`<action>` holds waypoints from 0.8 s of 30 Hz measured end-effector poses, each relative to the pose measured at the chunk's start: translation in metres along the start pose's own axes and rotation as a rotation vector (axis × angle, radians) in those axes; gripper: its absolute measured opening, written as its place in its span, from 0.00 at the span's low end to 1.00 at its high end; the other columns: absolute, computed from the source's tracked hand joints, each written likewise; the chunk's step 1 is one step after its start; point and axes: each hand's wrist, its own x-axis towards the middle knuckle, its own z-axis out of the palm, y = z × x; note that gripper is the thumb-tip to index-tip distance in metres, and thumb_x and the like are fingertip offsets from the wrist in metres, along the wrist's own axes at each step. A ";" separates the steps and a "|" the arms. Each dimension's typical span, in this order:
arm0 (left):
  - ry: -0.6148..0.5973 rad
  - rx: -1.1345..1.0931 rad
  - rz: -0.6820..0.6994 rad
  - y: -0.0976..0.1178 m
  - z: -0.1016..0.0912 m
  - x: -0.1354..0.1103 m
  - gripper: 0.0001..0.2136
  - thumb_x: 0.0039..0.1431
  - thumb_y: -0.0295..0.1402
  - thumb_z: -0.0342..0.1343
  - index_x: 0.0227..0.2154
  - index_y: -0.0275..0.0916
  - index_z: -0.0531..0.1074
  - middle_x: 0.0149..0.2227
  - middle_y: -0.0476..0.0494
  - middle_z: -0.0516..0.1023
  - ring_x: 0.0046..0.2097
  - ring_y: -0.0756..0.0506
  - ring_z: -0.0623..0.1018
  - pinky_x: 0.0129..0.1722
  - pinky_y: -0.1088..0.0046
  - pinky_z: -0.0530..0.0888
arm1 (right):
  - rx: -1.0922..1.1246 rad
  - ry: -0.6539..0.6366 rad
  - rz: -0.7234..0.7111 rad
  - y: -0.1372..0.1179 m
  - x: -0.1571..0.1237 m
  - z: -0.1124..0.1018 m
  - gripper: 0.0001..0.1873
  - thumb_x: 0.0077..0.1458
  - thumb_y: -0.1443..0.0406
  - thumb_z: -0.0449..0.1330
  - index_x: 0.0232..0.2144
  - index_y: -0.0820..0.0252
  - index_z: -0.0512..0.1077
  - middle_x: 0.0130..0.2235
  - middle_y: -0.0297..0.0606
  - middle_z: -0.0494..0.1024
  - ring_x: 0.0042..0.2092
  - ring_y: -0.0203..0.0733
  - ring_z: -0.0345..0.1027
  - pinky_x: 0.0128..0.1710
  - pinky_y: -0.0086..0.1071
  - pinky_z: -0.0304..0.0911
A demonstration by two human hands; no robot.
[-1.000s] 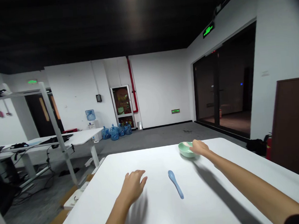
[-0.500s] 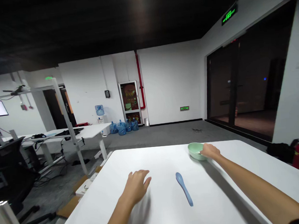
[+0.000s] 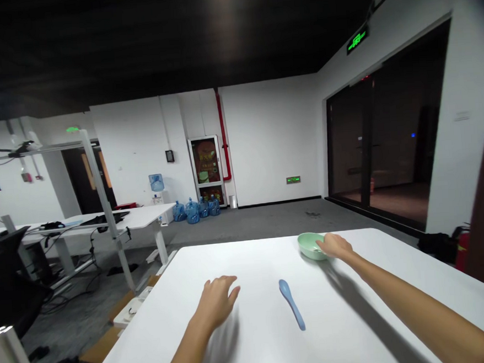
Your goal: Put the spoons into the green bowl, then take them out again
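On the white table (image 3: 261,335) stands a light green bowl (image 3: 308,244), upright near the far edge. My right hand (image 3: 336,245) is closed over the bowl's right rim, with fingertips reaching inside. A blue spoon (image 3: 291,304) lies in the middle of the table, its rounded end pointing away from me and its handle toward me. To the left of the spoon, my left hand (image 3: 219,301) hovers low over the tabletop with its fingers apart, holding nothing. Its shadow falls on the surface beneath.
Cardboard pieces (image 3: 102,346) and a white box (image 3: 126,315) lie beside the table's left edge. Further left are a black office chair (image 3: 8,275) and another white desk (image 3: 145,217). Blue water jugs (image 3: 192,211) stand by the far wall.
The view has turned slightly to the right, so everything sits a little further left in the picture. My hands, the bowl and the spoon keep about the same places on the table.
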 end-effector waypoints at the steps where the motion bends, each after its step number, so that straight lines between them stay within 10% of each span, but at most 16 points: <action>1: 0.004 0.004 0.005 0.000 0.000 -0.001 0.23 0.67 0.44 0.41 0.58 0.43 0.70 0.59 0.41 0.75 0.59 0.39 0.73 0.60 0.58 0.64 | -0.007 0.010 -0.021 0.001 -0.009 -0.006 0.24 0.58 0.50 0.52 0.41 0.61 0.77 0.46 0.53 0.79 0.47 0.56 0.74 0.39 0.37 0.64; 11: 0.014 0.035 0.025 0.000 -0.003 -0.006 0.22 0.67 0.43 0.42 0.57 0.42 0.70 0.59 0.40 0.75 0.59 0.39 0.73 0.57 0.60 0.67 | 0.071 0.028 -0.246 0.030 -0.105 -0.046 0.34 0.60 0.45 0.49 0.55 0.62 0.71 0.54 0.52 0.76 0.56 0.57 0.69 0.48 0.38 0.63; 24: 0.023 0.057 0.025 0.001 -0.002 -0.007 0.22 0.66 0.44 0.42 0.56 0.44 0.71 0.58 0.42 0.76 0.59 0.40 0.73 0.57 0.62 0.67 | 0.074 -0.086 -0.327 0.042 -0.158 -0.018 0.39 0.60 0.43 0.48 0.65 0.60 0.61 0.64 0.48 0.66 0.63 0.58 0.60 0.58 0.45 0.59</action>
